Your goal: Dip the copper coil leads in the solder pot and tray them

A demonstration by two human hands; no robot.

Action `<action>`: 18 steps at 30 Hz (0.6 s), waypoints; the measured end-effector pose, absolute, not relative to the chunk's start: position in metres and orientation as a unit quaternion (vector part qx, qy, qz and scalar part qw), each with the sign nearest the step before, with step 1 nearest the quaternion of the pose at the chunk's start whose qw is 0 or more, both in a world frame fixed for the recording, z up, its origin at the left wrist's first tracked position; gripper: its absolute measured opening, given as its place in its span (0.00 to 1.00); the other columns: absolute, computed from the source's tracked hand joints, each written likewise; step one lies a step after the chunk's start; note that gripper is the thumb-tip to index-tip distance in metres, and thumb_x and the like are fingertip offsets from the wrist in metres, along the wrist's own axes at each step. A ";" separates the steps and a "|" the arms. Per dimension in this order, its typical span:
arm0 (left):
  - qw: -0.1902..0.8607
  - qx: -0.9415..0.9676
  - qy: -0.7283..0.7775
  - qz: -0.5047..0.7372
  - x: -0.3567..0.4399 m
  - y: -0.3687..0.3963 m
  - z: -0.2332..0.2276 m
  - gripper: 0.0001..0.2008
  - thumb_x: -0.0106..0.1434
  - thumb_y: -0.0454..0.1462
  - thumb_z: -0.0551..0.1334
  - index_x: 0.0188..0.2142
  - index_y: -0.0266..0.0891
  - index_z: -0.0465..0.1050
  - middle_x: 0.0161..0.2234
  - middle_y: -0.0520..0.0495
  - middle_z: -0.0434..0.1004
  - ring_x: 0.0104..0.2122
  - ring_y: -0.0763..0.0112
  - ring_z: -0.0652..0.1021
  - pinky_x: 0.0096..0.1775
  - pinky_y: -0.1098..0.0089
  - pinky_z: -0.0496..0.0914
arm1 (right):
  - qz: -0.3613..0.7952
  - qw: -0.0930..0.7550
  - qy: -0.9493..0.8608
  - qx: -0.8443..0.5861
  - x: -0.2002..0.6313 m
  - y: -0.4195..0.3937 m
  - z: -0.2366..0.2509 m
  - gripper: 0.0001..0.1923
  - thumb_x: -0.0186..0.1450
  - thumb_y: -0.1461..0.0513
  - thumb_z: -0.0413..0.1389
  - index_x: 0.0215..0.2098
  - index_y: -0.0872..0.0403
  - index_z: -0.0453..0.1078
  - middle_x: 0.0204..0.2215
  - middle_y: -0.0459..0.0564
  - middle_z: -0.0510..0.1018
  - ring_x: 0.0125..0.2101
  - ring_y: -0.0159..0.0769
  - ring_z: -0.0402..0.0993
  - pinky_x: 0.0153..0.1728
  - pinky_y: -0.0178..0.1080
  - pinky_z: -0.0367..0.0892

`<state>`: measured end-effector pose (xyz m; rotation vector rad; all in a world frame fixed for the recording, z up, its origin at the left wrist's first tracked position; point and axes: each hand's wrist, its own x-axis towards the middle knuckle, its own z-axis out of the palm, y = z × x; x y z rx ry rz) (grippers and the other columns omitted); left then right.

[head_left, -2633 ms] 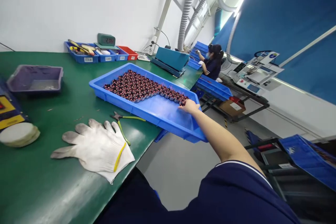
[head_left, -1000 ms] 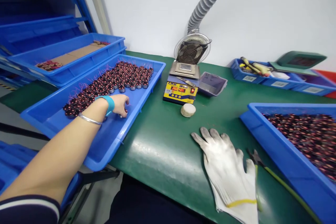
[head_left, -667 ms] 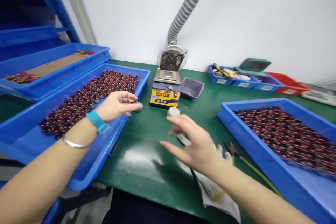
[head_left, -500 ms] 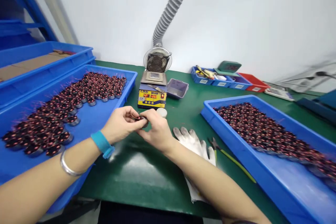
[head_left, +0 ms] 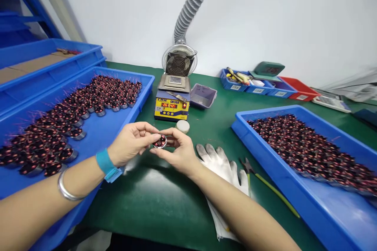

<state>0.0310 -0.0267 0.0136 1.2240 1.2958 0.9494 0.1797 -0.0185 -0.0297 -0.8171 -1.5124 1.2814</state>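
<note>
Between my hands, above the green bench, is a small round motor stator with copper windings and a silver rim, its wound face toward me. My left hand pinches its left side with thumb and fingertips. On the other side my right hand grips the rim, thumb below and fingers behind. Just beyond them stands a yellow and blue solder pot with lit red digits. A small round white-topped tin sits in front of it.
Blue trays of similar stators flank me, a left tray and a right tray. A white glove and green-handled cutters lie by my right forearm. Behind are a grey bin, an extractor fan and small blue bins.
The stator has been tilted so its wound face shows more clearly. My hands have shifted slightly, still holding it. The view has moved a little, and the pot's display digits differ.
</note>
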 end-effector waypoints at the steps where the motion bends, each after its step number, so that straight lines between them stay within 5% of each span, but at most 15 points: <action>1: 0.531 0.516 0.541 0.399 0.030 -0.026 0.013 0.14 0.46 0.44 0.68 0.26 0.37 0.71 0.13 0.56 0.66 0.11 0.82 0.62 0.14 0.77 0.55 | 0.535 0.474 -0.616 -0.330 0.180 -0.019 -0.030 0.23 0.45 0.55 0.67 0.35 0.54 0.67 0.30 0.45 0.75 0.31 0.33 0.76 0.37 0.38 0.74; 10: 0.316 0.407 0.574 0.636 -0.005 0.000 0.034 0.14 0.48 0.44 0.67 0.24 0.40 0.64 0.17 0.60 0.66 0.16 0.83 0.67 0.22 0.77 0.63 | 0.541 0.478 -0.607 -0.332 0.180 -0.018 -0.032 0.22 0.45 0.55 0.67 0.34 0.53 0.66 0.30 0.46 0.77 0.31 0.33 0.76 0.36 0.37 0.74; 15: 0.542 0.439 0.580 0.422 0.005 -0.007 0.026 0.19 0.42 0.49 0.69 0.25 0.36 0.70 0.13 0.57 0.62 0.12 0.83 0.60 0.15 0.77 0.53 | 0.478 0.502 -0.631 -0.348 0.181 -0.017 -0.032 0.21 0.47 0.56 0.67 0.36 0.53 0.67 0.32 0.48 0.76 0.33 0.34 0.76 0.38 0.38 0.74; 18: 0.579 0.465 0.536 0.402 0.025 -0.020 0.015 0.18 0.41 0.44 0.71 0.28 0.35 0.72 0.16 0.54 0.69 0.13 0.84 0.61 0.15 0.79 0.53 | 0.442 0.508 -0.651 -0.352 0.181 -0.018 -0.034 0.20 0.48 0.56 0.66 0.36 0.54 0.68 0.32 0.48 0.75 0.32 0.34 0.75 0.37 0.38 0.73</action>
